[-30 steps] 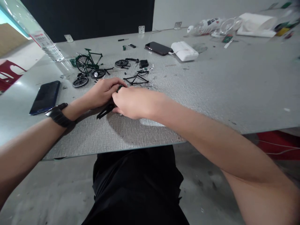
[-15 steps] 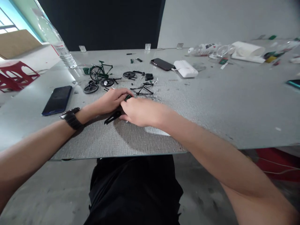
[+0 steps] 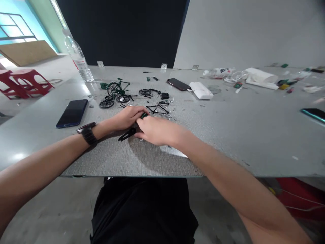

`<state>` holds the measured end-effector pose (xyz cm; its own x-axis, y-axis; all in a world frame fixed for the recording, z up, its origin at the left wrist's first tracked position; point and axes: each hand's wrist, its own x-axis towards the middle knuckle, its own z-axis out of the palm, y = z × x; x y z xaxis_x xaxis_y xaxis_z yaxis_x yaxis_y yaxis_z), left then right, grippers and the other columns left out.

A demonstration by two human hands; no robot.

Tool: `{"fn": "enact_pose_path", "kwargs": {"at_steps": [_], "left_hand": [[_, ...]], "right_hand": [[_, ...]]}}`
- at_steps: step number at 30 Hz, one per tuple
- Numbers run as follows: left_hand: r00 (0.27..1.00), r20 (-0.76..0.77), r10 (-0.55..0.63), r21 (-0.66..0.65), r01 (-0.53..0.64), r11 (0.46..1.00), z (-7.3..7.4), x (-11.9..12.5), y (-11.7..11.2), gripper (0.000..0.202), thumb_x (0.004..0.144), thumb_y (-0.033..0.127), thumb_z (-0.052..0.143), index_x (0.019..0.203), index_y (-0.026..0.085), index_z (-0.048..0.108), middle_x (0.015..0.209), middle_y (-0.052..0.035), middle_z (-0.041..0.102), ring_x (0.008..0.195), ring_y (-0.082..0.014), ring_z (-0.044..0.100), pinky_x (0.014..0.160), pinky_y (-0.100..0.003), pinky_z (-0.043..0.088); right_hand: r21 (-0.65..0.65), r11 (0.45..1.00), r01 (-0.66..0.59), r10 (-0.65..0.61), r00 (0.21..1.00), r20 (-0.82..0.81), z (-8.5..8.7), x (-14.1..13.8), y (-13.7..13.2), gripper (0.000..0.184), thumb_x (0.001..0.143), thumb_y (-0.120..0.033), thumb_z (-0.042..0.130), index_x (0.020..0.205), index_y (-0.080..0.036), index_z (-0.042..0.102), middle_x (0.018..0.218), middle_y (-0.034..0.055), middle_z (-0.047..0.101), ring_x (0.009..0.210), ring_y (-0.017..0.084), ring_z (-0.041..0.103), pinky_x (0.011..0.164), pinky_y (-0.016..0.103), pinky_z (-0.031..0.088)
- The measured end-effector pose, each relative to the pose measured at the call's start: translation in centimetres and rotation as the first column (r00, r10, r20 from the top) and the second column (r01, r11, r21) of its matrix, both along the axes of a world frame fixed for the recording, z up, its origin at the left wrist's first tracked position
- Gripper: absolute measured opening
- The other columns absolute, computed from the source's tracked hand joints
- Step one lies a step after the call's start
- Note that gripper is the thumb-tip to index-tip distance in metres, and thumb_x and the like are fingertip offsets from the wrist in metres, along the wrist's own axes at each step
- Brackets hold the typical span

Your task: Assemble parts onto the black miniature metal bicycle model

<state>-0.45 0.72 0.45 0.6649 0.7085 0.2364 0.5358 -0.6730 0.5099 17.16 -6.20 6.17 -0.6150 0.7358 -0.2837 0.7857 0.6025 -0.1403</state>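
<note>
My left hand [image 3: 128,117], with a dark watch on its wrist, is closed with its fingertips meeting those of my right hand [image 3: 157,129], closed too. A small green part [image 3: 144,115] shows between the fingers of both hands, mostly hidden by them. A slim black slotted piece [image 3: 127,134] pokes out beneath the hands; whether it is gripped or lies on the table I cannot tell. Just beyond lies a black miniature bicycle frame [image 3: 159,108]. A green miniature bicycle [image 3: 118,88] with one wheel stands behind, near loose small wheels [image 3: 106,103].
A dark phone [image 3: 72,113] lies left on the grey table [image 3: 228,135], a water bottle [image 3: 80,61] behind it. Another phone [image 3: 177,84] and a white case [image 3: 201,90] lie at the back. Plastic bottles and scraps [image 3: 264,78] clutter the back right. A teal-edged phone [image 3: 315,115] lies far right.
The camera's view has shifted, so everything sits lower and a little further right in the picture. My hands keep nearly the same pose around the green part.
</note>
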Motion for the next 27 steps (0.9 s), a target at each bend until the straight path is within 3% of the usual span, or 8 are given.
{"fn": "enact_pose_path", "kwargs": {"at_steps": [7, 16, 23, 27], "left_hand": [[1.000, 0.020, 0.019, -0.025, -0.018, 1.000, -0.2, 0.0, 0.1, 0.038, 0.107, 0.025, 0.035, 0.123, 0.018, 0.070, 0.111, -0.0087, 0.078, 0.098, -0.0199, 0.071, 0.089, -0.033, 0.051], [0.996, 0.069, 0.061, -0.074, -0.055, 0.996, -0.1, 0.2, 0.2, 0.036, 0.105, 0.026, 0.037, 0.119, 0.018, 0.069, 0.114, -0.0091, 0.077, 0.101, -0.0209, 0.070, 0.093, -0.035, 0.051], [0.983, 0.135, 0.121, -0.124, -0.104, 0.987, -0.4, 0.1, 0.5, 0.034, 0.105, 0.029, 0.035, 0.119, 0.018, 0.064, 0.097, -0.0079, 0.074, 0.088, -0.0203, 0.067, 0.081, -0.034, 0.053], [0.978, 0.171, 0.119, -0.143, -0.094, 0.985, -0.3, 0.1, 0.6, 0.029, 0.104, 0.028, 0.037, 0.107, 0.019, 0.065, 0.092, -0.0074, 0.071, 0.076, -0.0174, 0.063, 0.072, -0.032, 0.051]], "right_hand": [[0.011, 1.000, 0.011, -0.010, 1.000, -0.018, -0.2, 0.3, 0.4, 0.039, 0.107, -0.043, 0.052, 0.123, -0.009, 0.064, 0.089, 0.0125, 0.071, 0.061, 0.018, 0.059, 0.053, 0.032, 0.035], [0.027, 1.000, -0.008, 0.010, 0.997, -0.076, -0.3, 0.5, 1.0, 0.038, 0.105, -0.040, 0.053, 0.124, -0.009, 0.066, 0.095, 0.0145, 0.073, 0.067, 0.020, 0.061, 0.056, 0.033, 0.038], [0.104, 0.993, -0.050, 0.068, 0.981, -0.181, 0.3, 1.9, 2.5, 0.032, 0.106, -0.040, 0.050, 0.102, -0.016, 0.071, 0.089, 0.0099, 0.072, 0.068, 0.017, 0.059, 0.062, 0.033, 0.038], [0.163, 0.986, 0.027, 0.022, 0.955, -0.295, 1.5, 3.6, 3.7, 0.040, 0.103, -0.054, 0.052, 0.099, -0.018, 0.069, 0.085, 0.0076, 0.070, 0.067, 0.017, 0.057, 0.063, 0.033, 0.037]]}}
